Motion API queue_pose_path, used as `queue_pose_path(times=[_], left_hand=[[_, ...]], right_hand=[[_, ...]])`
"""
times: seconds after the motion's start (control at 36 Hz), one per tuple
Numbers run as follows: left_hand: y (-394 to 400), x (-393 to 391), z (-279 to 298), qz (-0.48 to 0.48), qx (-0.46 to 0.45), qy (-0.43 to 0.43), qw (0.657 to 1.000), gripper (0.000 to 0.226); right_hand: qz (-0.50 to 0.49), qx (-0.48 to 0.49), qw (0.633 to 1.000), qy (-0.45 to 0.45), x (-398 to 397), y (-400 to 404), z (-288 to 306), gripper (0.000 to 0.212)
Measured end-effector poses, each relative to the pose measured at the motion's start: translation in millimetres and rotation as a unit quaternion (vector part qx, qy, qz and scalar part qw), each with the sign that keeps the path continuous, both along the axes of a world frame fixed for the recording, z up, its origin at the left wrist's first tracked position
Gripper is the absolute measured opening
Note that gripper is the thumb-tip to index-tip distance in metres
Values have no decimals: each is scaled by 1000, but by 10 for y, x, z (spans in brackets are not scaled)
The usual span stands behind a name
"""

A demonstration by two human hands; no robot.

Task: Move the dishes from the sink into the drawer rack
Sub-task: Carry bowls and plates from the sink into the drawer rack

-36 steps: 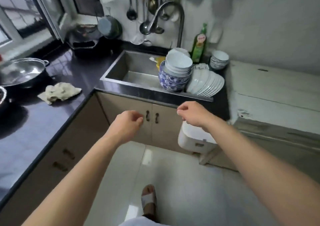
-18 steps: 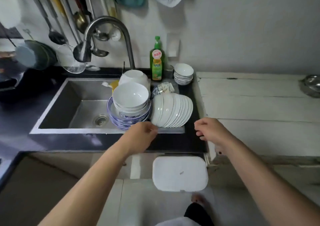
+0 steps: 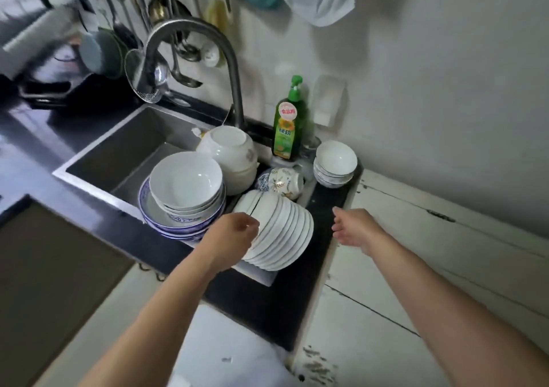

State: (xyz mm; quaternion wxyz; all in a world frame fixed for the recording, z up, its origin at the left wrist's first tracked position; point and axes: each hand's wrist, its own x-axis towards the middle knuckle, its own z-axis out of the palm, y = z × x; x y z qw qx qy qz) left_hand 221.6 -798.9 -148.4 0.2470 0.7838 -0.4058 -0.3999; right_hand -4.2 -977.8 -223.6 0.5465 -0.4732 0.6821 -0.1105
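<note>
At frame centre we see the steel sink holding the dishes: a nest of white bowls seated in blue-patterned bowls, an inverted white bowl behind, and a row of white plates leaning on edge at the sink's right end. Small white bowls stack on the dark surface, beside a green soap bottle. The left hand, fingers curled, touches the plates; we cannot tell whether this grip holds one. The right hand hovers with a wide, relaxed grip, holding nothing.
</note>
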Motion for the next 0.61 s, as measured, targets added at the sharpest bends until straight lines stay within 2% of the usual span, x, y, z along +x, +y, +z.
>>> queue_pose_path(times=[0.11,0.25,0.33,0.44,0.53,0.61], left_hand=[[-70,-7,-24,51,11,-8,999,20],[-104,-18,-62,94,26,-36,995,19],[-120,-45,-102,103,40,-40,993,18],[-142,-72,-126,127,49,-53,989,16],[-136,-106,-156,134,54,-55,988,16],[-127,-147,-173,139,62,-53,987,15]], right_hand=[[-11,-39,998,45,-35,-883,26,37],[24,-79,991,106,107,-1756,44,39],[73,-103,979,161,200,-1962,-8,35],[156,-128,947,251,327,-2101,-35,19],[199,-145,917,313,342,-2192,-23,21],[217,-118,912,327,331,-2261,-86,20]])
